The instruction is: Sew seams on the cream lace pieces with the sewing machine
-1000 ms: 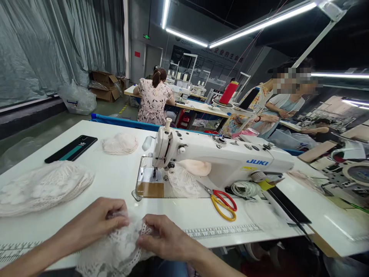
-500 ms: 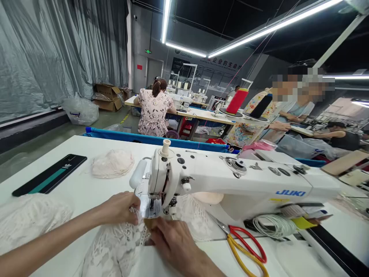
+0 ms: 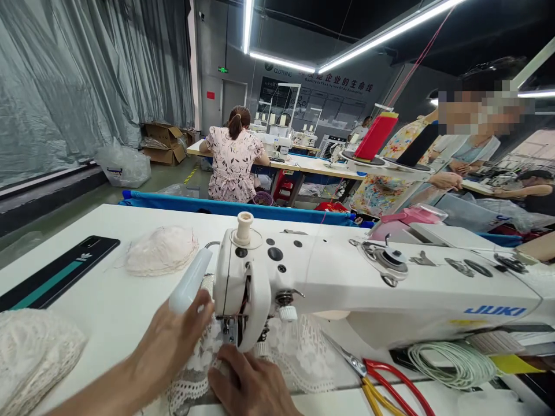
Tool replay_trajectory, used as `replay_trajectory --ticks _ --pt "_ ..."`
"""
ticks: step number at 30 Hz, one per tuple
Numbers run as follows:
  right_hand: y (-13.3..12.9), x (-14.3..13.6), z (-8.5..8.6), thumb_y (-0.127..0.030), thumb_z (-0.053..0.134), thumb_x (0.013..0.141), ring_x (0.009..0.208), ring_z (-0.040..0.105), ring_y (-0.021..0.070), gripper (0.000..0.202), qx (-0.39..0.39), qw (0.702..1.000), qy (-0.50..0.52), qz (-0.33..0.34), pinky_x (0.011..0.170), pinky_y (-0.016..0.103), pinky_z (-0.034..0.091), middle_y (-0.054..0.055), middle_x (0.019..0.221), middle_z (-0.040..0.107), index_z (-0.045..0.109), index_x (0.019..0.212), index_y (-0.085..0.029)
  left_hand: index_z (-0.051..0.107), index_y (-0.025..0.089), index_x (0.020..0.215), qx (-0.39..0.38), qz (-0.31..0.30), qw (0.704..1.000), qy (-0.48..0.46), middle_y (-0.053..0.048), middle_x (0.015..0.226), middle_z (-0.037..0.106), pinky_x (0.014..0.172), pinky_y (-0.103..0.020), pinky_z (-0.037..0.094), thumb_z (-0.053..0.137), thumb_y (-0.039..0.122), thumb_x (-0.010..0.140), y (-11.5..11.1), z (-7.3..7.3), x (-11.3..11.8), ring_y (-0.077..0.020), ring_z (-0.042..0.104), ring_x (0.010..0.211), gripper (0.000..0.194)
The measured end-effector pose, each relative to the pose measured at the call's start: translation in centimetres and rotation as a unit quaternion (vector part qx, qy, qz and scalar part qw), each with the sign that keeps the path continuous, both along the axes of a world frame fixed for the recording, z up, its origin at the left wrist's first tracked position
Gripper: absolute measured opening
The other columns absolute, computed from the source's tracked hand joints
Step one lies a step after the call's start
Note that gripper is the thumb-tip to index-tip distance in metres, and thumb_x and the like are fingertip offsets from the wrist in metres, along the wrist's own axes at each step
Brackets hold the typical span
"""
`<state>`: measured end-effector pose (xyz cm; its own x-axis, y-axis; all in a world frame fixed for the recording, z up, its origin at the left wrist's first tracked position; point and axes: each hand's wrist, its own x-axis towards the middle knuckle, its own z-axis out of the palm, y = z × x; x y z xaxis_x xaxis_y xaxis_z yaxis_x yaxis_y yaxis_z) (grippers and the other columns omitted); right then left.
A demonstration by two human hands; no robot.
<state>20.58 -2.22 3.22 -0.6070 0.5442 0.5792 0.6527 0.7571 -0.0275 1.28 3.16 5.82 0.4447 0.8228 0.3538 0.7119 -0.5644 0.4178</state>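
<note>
White table [image 3: 113, 309]: left hand [image 3: 180, 329] by lace [image 3: 189, 386], right hand [image 3: 252, 382] palm-down.

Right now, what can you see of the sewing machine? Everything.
The sewing machine stands upright at a white table. Its smooth, white, painted-looking body has a long arm with blue JUKI lettering. A cream knob, dark round caps and metal fittings sit on top. Lace lies at the foot of the head, between left hand and right hand. The needle tip isn't clear.
</note>
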Motion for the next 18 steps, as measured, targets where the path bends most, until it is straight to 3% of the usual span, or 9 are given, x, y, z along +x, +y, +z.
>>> replay_trajectory --ticks 3,7,14,18 --pt "-0.2 1.7 1.8 -0.022 0.051 0.089 0.059 0.057 0.0144 0.015 -0.102 0.994 0.0 0.029 0.048 0.024 0.041 0.004 0.087 0.066 0.056 0.103 -0.02 0.057 0.02 0.084 0.1 -0.088 0.99 0.049 -0.002 0.087 0.061 0.071 -0.033 0.039 0.039 0.006 0.084 -2.7 -1.1 0.5 -0.0196 0.057 0.074 0.023" --pt "-0.2 3.2 3.6 -0.009 0.046 0.083 0.071 0.061 0.0179 0.03 -0.145 0.989 0.0 -0.013 0.059 0.026 0.046 0.005 0.081 0.064 0.057 0.109 -0.019 0.056 0.023 0.087 0.169 -0.067 0.982 0.052 0.001 0.088 0.064 0.079 -0.034 0.035 0.044 0.008 0.087 -3.2 -2.2 0.5 -0.0186 0.058 0.08 0.019" --pt "-0.2 2.5 3.2 -0.017 0.05 0.085 0.075 0.06 0.0189 0.01 -0.142 0.988 -0.055 0.026 0.051 0.025 0.04 0.006 0.088 0.066 0.058 0.09 -0.019 0.056 0.025 0.088 0.181 -0.047 0.981 0.048 0.002 0.087 0.066 0.081 -0.034 0.033 0.043 0.013 0.089 -2.7 -3.3 0.6 -0.0184 0.057 0.082 0.017" --pt "-0.3 2.2 2.8 -0.019 0.048 0.09 0.071 0.06 0.018 0.01 -0.114 0.992 -0.046 0.022 0.047 0.026 0.036 0.005 0.084 0.066 0.057 0.084 -0.018 0.057 0.024 0.089 0.171 -0.038 0.984 0.032 0.0 0.093 0.066 0.083 -0.036 0.032 0.039 0.012 0.089 -3.0 -3.7 0.6 -0.0193 0.058 0.084 0.022"
